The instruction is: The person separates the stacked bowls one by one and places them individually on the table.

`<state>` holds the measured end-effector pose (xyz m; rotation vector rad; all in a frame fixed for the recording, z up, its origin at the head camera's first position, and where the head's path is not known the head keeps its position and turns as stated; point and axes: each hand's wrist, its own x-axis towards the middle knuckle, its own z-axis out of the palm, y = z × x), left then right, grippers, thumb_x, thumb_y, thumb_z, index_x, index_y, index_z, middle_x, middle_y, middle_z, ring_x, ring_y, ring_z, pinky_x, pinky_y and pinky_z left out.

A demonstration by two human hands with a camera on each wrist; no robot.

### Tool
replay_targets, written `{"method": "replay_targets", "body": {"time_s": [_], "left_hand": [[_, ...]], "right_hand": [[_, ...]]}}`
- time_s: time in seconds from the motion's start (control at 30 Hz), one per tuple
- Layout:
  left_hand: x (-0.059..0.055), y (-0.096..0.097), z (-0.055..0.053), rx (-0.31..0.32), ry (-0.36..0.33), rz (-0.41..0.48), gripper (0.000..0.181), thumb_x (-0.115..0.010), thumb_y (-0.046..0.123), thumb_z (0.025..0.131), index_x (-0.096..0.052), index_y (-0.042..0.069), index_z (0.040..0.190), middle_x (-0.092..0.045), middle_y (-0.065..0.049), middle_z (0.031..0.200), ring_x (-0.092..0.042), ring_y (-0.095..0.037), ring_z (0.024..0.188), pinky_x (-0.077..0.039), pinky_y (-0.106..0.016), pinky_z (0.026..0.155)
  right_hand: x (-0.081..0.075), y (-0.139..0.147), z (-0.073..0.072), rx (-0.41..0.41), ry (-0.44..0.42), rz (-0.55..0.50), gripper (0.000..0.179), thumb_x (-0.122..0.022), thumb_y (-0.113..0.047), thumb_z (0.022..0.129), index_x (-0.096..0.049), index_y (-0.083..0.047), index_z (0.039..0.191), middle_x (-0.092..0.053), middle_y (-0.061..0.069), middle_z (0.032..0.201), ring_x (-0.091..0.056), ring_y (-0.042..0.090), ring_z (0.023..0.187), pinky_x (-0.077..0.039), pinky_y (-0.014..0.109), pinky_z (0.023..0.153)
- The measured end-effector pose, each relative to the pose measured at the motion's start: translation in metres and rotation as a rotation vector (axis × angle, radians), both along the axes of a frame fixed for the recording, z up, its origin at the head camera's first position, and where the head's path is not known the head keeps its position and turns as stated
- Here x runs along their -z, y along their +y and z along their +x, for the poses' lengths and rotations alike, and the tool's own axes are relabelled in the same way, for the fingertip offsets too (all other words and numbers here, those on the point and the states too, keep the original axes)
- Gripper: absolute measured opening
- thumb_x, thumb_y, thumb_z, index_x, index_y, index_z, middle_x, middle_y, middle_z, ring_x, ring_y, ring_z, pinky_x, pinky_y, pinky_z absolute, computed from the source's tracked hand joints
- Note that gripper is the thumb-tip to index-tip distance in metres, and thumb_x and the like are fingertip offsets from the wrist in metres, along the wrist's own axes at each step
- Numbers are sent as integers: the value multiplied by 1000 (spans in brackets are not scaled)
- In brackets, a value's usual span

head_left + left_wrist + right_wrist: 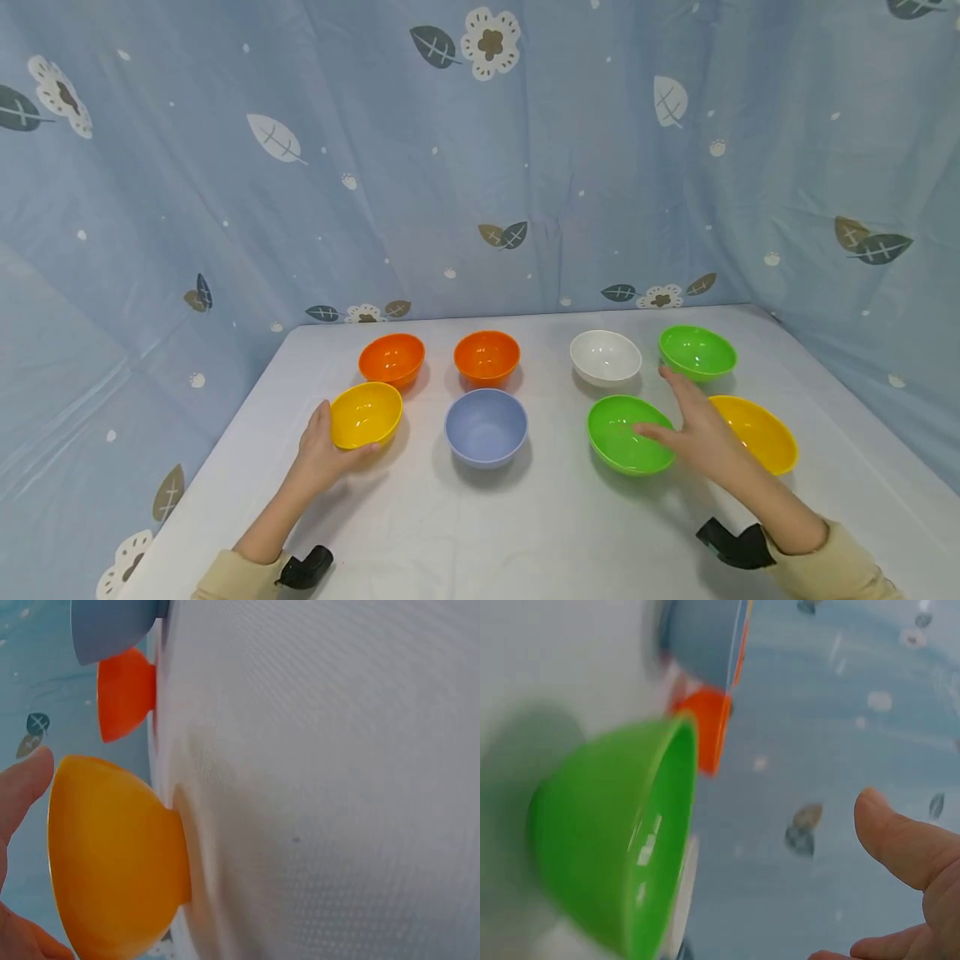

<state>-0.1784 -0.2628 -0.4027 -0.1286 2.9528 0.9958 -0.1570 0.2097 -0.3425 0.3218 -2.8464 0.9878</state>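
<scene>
My left hand [322, 454] is spread around the near left side of a yellow bowl [366, 417]. Its fingers are along the bowl's left side, and the thumb overlaps the front edge in the head view. In the left wrist view the thumb [26, 784] is just beyond the rim of the yellow bowl [116, 862], whose foot is on the white cloth. Over the right side of a glossy green bowl [626, 437] hovers my right hand [708, 437], thumb and fingers spread apart. The right wrist view shows that hand [922, 877] apart from the green bowl [607, 832], holding nothing.
A blue bowl [486, 429] stands mid-table between the hands. Behind are two orange bowls [392, 362], a white bowl [605, 358] and another green bowl [697, 354]. A second yellow bowl [761, 433] lies partly behind my right hand. A patterned blue curtain [450, 167] hangs behind the table.
</scene>
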Motion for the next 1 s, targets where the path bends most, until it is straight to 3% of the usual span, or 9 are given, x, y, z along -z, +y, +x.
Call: {"method": "replay_targets", "body": {"time_s": [0.47,0.83,1.0], "left_hand": [[0,3,3,-21,15,-27,113,-71,43,73,-1,-16,139,-12,-36,142,-21,-52,126,-24,-63,100],[0,4,8,-28,-20,-36,115,-72,46,72,-1,-15,139,-13,-36,142,-21,-51,126,-24,-63,101],[-2,3,10,-13,-34,-34,118,-72,47,71,1,-15,139,-10,-36,143,-19,-51,127,-23,-63,101]], "right_hand": [[15,96,3,205,-43,121,94,-61,-38,86,-7,20,136,-20,45,131,-21,60,116,-23,70,90],[21,133,7,331,-3,188,97,-60,-41,86,-4,21,135,-13,45,134,-18,59,118,-23,71,89],[24,145,8,306,1,215,100,-60,-43,86,1,17,138,-2,43,138,-5,58,125,-14,71,93]]}}
